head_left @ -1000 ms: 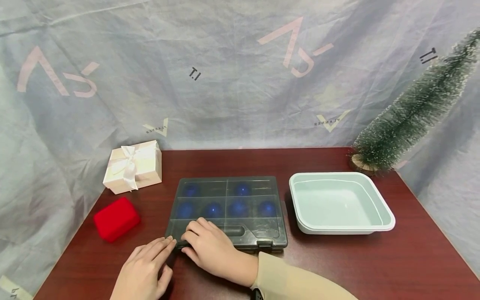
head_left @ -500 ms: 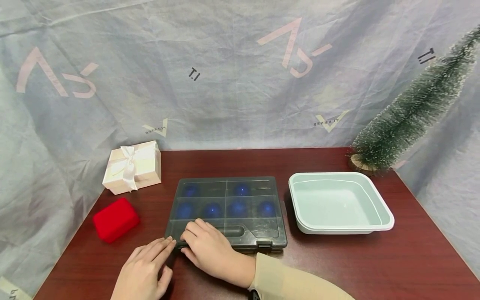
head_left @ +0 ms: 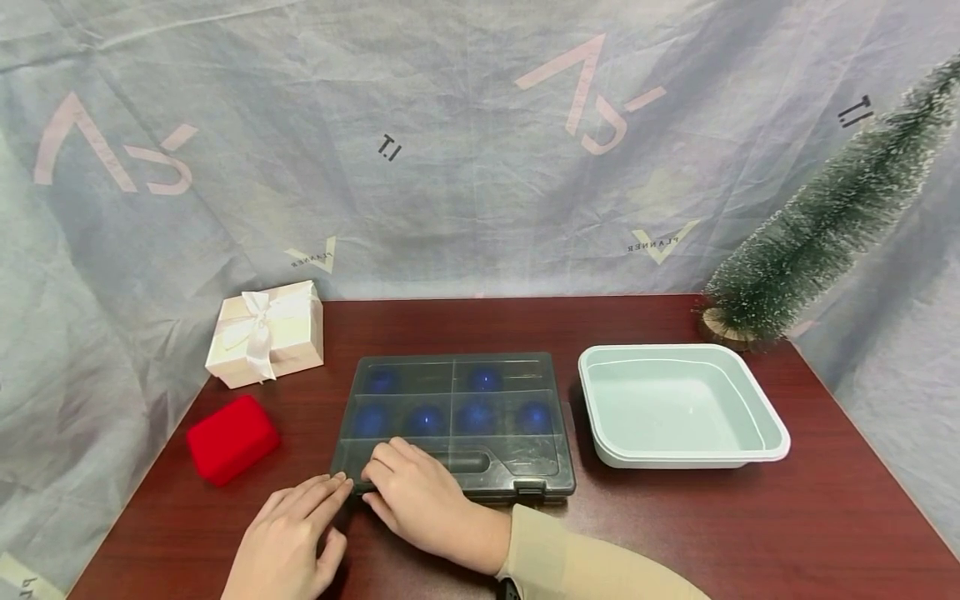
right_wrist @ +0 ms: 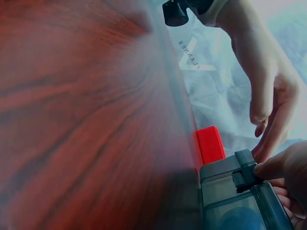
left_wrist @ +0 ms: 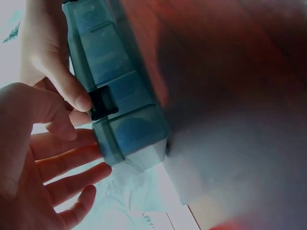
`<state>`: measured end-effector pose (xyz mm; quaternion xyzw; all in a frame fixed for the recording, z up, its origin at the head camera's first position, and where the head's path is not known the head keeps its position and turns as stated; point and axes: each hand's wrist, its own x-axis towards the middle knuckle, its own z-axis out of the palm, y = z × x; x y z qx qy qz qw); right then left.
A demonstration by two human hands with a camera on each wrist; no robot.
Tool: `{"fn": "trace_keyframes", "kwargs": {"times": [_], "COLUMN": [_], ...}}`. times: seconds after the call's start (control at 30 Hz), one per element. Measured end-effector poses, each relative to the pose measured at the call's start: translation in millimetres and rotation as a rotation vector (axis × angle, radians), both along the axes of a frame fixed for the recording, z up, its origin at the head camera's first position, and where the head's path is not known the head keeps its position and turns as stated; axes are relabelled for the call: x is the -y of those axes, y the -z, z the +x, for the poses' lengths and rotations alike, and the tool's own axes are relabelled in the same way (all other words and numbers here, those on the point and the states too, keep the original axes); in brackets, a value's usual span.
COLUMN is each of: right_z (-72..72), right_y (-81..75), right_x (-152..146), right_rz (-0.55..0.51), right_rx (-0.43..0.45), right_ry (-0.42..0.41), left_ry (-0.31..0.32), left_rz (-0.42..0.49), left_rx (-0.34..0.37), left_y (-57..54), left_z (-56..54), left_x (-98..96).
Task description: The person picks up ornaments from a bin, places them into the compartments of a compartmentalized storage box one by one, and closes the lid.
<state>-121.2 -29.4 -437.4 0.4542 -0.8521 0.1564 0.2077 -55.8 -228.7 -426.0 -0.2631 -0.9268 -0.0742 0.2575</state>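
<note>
A dark translucent plastic storage box (head_left: 517,454) with a shut lid lies on the table in the head view. Several blue balls (head_left: 427,419) show through its compartments. My right hand (head_left: 423,500) lies over the front left part, fingers bent on the lid. In the left wrist view its thumb presses the black latch (left_wrist: 103,102), gripping the front edge there. My left hand (head_left: 288,537) keeps its fingers nearly straight, fingertips touching the box's front left corner. A second front latch (head_left: 529,488), at the right, has no hand on it.
A pale green tub (head_left: 682,408) stands right of the box. At the left are a red box (head_left: 233,439) and a white gift box (head_left: 268,332) with a ribbon. A small frosted tree (head_left: 817,225) leans at the back right before a grey cloth (head_left: 465,208).
Over the last second hardly anything differs. My right wrist and sleeve have shifted slightly to the left; the hand stays at the left latch. The storage box and my left hand keep their places.
</note>
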Motion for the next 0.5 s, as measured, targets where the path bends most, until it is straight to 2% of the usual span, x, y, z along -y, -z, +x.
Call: {"fn": "trace_keyframes", "kwargs": {"times": [0.13, 0.3, 0.4, 0.5], "right_z": [-6.1, -15.9, -25.1, -38.2], "right_y": [-5.9, -23.0, -37.8, -53.6], "right_x": [-6, -23, -40, -62], "right_rz": [0.035, 0.035, 0.021, 0.007], "right_rx": [0.001, 0.043, 0.048, 0.035], "right_ry": [-0.037, -0.091, -0.073, -0.028], "left_ry": [0.002, -0.005, 0.003, 0.019], "left_rz": [-0.026, -0.125, -0.155, -0.126], "left_rx": [0.02, 0.097, 0.133, 0.131], "left_y": [-10.8, -37.7, -54.4, -67.5], "left_z": [-10.3, -30.4, -46.4, -65.5], "left_x": [-4.7, -14.1, -22.5, -31.4]}}
